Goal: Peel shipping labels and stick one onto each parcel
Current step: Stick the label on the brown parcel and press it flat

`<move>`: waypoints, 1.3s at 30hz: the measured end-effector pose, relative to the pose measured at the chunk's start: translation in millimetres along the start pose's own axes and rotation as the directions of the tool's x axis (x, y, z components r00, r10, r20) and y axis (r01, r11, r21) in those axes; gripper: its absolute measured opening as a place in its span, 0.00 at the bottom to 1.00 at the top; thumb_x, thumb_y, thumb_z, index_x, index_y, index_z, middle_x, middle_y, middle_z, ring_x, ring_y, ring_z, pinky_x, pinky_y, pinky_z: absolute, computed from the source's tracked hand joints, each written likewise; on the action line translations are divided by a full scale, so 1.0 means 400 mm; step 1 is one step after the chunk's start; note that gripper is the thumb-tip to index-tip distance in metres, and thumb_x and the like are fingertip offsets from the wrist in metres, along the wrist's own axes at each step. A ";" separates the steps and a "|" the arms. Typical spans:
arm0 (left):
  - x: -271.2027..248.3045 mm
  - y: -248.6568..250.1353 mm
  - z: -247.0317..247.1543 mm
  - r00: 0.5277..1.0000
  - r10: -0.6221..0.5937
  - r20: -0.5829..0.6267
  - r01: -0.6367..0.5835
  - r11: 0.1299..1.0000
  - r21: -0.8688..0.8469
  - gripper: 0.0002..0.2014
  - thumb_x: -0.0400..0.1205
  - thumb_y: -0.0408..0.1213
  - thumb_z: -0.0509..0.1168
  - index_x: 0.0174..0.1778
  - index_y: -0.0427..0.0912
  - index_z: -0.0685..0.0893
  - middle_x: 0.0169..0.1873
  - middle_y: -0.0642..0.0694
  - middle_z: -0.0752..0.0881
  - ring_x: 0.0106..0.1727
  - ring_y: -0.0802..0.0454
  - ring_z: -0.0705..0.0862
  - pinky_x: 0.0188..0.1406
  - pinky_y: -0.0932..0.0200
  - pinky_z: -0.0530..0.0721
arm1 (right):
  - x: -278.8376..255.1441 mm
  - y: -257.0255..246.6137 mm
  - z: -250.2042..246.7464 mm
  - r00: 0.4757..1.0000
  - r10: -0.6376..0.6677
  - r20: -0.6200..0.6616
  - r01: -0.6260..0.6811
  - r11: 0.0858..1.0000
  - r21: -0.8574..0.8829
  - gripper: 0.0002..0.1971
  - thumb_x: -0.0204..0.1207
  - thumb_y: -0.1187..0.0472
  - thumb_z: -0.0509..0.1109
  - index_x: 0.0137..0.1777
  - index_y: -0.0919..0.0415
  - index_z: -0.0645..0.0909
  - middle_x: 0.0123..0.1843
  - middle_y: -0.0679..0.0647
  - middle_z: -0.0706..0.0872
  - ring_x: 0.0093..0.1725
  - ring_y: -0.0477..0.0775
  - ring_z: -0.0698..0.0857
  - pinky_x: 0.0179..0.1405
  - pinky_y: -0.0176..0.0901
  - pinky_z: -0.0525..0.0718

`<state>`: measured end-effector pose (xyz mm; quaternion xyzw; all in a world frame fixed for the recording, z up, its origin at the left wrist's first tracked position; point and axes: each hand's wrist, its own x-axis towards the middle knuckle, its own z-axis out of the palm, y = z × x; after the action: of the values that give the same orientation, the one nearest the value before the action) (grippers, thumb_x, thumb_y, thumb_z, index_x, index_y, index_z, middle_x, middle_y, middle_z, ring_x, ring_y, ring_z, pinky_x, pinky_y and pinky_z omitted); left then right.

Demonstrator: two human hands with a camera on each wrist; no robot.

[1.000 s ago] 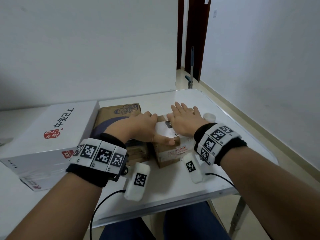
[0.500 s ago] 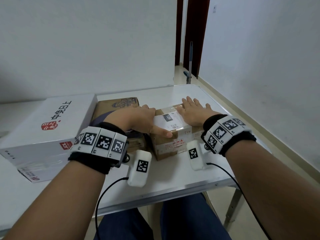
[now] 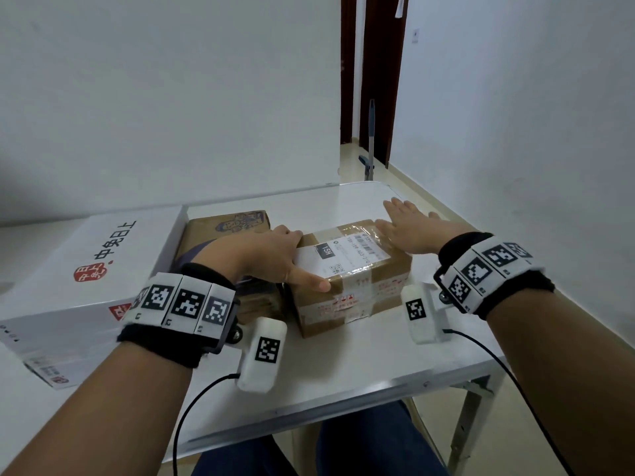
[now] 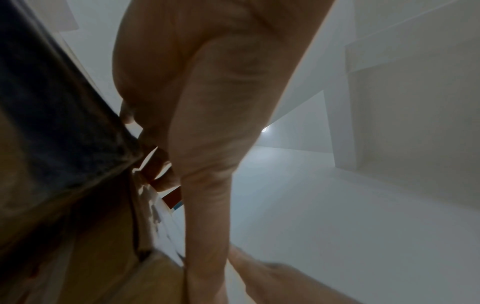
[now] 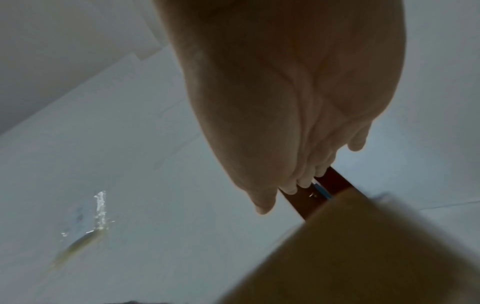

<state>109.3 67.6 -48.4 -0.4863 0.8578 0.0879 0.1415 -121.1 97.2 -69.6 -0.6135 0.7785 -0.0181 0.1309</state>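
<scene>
A brown taped parcel (image 3: 354, 293) lies in the middle of the white table (image 3: 343, 365). A white shipping label (image 3: 343, 257) lies flat on its top. My left hand (image 3: 271, 255) holds the parcel's left end. Its fingers curl down over the left edge and its thumb lies along the label's near edge. The left wrist view shows those fingers (image 4: 155, 164) tucked down beside the parcel (image 4: 116, 267). My right hand (image 3: 407, 230) lies flat with straight fingers on the parcel's far right corner, partly past the edge. In the right wrist view the right hand (image 5: 285, 102) hangs over the parcel (image 5: 363, 257).
A large white box (image 3: 86, 269) with red and black print fills the table's left side. A second brown parcel (image 3: 226, 226) with a cartoon print lies between it and the taped one. The table's right edge (image 3: 481, 255) is close to my right wrist.
My right hand has slid to the right across the label, from the parcel's middle to its far right corner, and the label now shows. My left hand has stayed on the left end.
</scene>
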 end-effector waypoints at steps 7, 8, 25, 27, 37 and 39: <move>0.005 -0.009 -0.008 0.998 0.052 0.033 -0.052 0.999 -0.009 0.56 0.62 0.77 0.63 0.82 0.51 0.55 0.78 0.51 0.65 0.77 0.44 0.67 0.74 0.39 0.69 | 0.028 -0.188 0.051 0.975 -0.218 0.042 0.221 0.969 -0.106 0.33 0.86 0.42 0.40 0.86 0.54 0.40 0.87 0.50 0.38 0.86 0.52 0.39 0.84 0.65 0.41; 0.006 -0.011 -0.007 0.998 0.053 0.035 -0.053 0.999 -0.008 0.56 0.62 0.77 0.63 0.82 0.51 0.55 0.78 0.50 0.64 0.77 0.44 0.67 0.74 0.39 0.69 | 0.034 -0.192 0.058 0.975 -0.213 0.063 0.220 0.968 -0.123 0.33 0.85 0.42 0.39 0.86 0.54 0.40 0.88 0.50 0.38 0.86 0.52 0.39 0.83 0.65 0.41; 0.016 -0.002 -0.012 0.999 0.046 0.030 -0.046 0.999 0.014 0.52 0.65 0.74 0.65 0.80 0.48 0.61 0.72 0.48 0.70 0.72 0.43 0.72 0.66 0.46 0.71 | 0.062 -0.085 0.063 0.999 -0.041 -0.001 0.041 0.998 0.042 0.30 0.87 0.47 0.40 0.86 0.56 0.39 0.87 0.50 0.37 0.86 0.53 0.38 0.82 0.65 0.41; 0.017 -0.004 -0.010 0.999 0.048 0.026 -0.048 0.999 0.017 0.52 0.65 0.74 0.65 0.80 0.48 0.62 0.72 0.48 0.70 0.72 0.43 0.72 0.66 0.47 0.71 | 0.057 -0.077 0.067 0.999 -0.033 -0.019 0.034 0.998 0.057 0.30 0.87 0.48 0.40 0.86 0.56 0.40 0.88 0.50 0.38 0.86 0.53 0.39 0.82 0.65 0.41; 0.020 -0.008 -0.003 0.998 0.056 0.013 -0.056 0.998 0.010 0.54 0.64 0.76 0.63 0.81 0.47 0.60 0.73 0.48 0.69 0.72 0.44 0.72 0.71 0.44 0.72 | 0.001 -0.027 0.075 0.998 0.030 -0.055 -0.024 0.994 0.103 0.30 0.87 0.48 0.40 0.86 0.57 0.40 0.88 0.51 0.38 0.87 0.54 0.39 0.83 0.66 0.40; 0.016 -0.007 0.002 0.999 0.048 -0.009 -0.048 0.998 0.037 0.54 0.63 0.78 0.61 0.81 0.48 0.60 0.75 0.47 0.68 0.74 0.42 0.69 0.73 0.43 0.68 | -0.016 -0.019 0.069 0.997 0.027 -0.068 -0.021 0.996 0.082 0.29 0.88 0.49 0.40 0.86 0.57 0.39 0.88 0.52 0.38 0.86 0.54 0.39 0.82 0.65 0.40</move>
<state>108.5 61.3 -51.4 -0.4633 0.8713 0.0731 0.1443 -106.3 104.9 -93.8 -0.5974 0.7885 -0.0693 0.1290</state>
